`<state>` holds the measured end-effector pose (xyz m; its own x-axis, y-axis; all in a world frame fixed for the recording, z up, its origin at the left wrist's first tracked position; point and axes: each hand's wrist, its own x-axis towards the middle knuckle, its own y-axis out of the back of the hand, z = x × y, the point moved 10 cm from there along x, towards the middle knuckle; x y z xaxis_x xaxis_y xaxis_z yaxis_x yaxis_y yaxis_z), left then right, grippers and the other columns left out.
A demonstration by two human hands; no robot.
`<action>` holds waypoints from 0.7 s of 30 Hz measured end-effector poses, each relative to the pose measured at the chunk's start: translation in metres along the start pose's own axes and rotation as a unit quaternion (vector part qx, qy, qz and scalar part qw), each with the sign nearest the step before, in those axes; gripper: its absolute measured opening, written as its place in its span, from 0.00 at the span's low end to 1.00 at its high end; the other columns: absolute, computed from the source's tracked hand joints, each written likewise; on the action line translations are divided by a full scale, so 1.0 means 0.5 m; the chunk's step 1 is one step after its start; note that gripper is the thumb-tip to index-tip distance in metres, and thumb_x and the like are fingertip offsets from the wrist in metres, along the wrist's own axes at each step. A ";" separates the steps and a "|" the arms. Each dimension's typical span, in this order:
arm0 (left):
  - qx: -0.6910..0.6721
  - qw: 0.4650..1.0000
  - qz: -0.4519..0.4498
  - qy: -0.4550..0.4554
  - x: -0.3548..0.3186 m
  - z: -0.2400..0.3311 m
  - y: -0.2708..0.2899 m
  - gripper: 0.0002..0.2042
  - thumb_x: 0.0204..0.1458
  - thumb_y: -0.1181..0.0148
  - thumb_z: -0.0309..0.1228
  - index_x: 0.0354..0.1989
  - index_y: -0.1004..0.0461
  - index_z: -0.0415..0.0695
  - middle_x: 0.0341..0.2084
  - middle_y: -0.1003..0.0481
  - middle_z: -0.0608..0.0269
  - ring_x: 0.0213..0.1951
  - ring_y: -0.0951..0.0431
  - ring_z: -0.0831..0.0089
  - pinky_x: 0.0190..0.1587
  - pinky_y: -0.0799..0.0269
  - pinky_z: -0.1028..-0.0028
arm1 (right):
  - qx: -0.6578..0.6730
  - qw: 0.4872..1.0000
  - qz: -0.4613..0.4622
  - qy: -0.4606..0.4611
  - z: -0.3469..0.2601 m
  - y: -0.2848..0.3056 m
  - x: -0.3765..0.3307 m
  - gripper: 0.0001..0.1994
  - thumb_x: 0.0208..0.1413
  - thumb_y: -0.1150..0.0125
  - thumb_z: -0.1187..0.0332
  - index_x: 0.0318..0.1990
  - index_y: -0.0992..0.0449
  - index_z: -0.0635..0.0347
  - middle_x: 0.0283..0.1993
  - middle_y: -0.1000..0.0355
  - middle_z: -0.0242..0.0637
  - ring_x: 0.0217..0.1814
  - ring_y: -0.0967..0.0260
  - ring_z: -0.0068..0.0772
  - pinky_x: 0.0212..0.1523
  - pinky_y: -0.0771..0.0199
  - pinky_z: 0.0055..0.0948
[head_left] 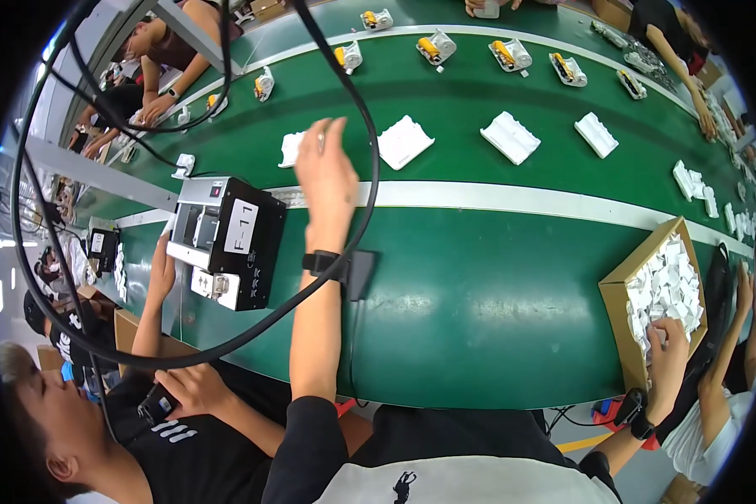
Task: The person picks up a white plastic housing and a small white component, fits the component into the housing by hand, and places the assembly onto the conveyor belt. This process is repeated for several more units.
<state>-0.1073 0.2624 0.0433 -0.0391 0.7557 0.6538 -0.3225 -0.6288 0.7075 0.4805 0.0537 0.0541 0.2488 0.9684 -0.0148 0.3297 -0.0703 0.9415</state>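
My left hand (326,181) reaches over the green conveyor belt, its fingers stretched out beside a white plastic shell (291,149). No object shows in that hand. Just right of it lies another white plastic shell (406,143), and two more shells follow along the belt. At the right, my right hand (667,353) dips into a cardboard box (620,323) filled with small white pieces (668,281). Its fingers bend inward over the pieces; whatever they pinch is too small to make out. Both wrists wear black bands.
A black-and-white bench machine (256,244) stands left of my left forearm. Black cables (370,160) hang in front. White housings with yellow parts (435,48) line the belt's far side. A co-worker (176,428) sits close at my left, holding a black device (157,405).
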 end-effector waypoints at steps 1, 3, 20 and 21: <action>0.097 0.995 -0.005 0.024 -0.019 -0.052 0.003 0.20 0.57 0.42 0.19 0.60 0.25 0.41 0.62 0.27 0.48 0.63 0.28 0.45 0.63 0.30 0.52 | 0.003 1.000 0.025 0.019 -0.005 0.001 0.011 0.07 0.58 0.37 0.79 0.44 0.23 0.69 0.41 0.27 0.45 0.45 0.26 0.51 0.50 0.28 0.38; 0.169 0.981 -0.052 0.083 -0.045 -0.128 -0.024 0.20 0.57 0.38 0.23 0.59 0.24 0.41 0.64 0.29 0.50 0.63 0.28 0.44 0.62 0.29 0.52 | -0.016 0.991 0.103 0.080 -0.022 0.032 0.019 0.05 0.62 0.37 0.77 0.43 0.24 0.68 0.38 0.29 0.44 0.39 0.30 0.39 0.44 0.31 0.32; -0.143 0.955 -0.236 -0.107 -0.177 0.277 0.024 0.09 0.51 0.26 0.33 0.36 0.20 0.47 0.40 0.22 0.65 0.40 0.24 0.59 0.43 0.33 0.60 | 0.182 0.978 0.090 0.046 -0.253 0.034 0.045 0.12 0.66 0.45 0.81 0.55 0.29 0.66 0.45 0.20 0.40 0.40 0.22 0.32 0.43 0.23 0.29; -0.171 0.948 -0.236 -0.125 -0.183 0.302 0.028 0.10 0.50 0.25 0.34 0.37 0.20 0.47 0.42 0.23 0.65 0.41 0.24 0.60 0.43 0.33 0.61 | 0.155 0.982 0.042 0.103 -0.306 0.006 0.043 0.11 0.66 0.47 0.81 0.54 0.30 0.66 0.46 0.21 0.43 0.42 0.21 0.40 0.45 0.22 0.33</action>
<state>0.0348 0.1567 0.0339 0.3981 0.8440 0.3593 -0.5372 -0.1030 0.8371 0.3475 0.1110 0.1079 0.1075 0.9818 0.1565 0.5847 -0.1898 0.7887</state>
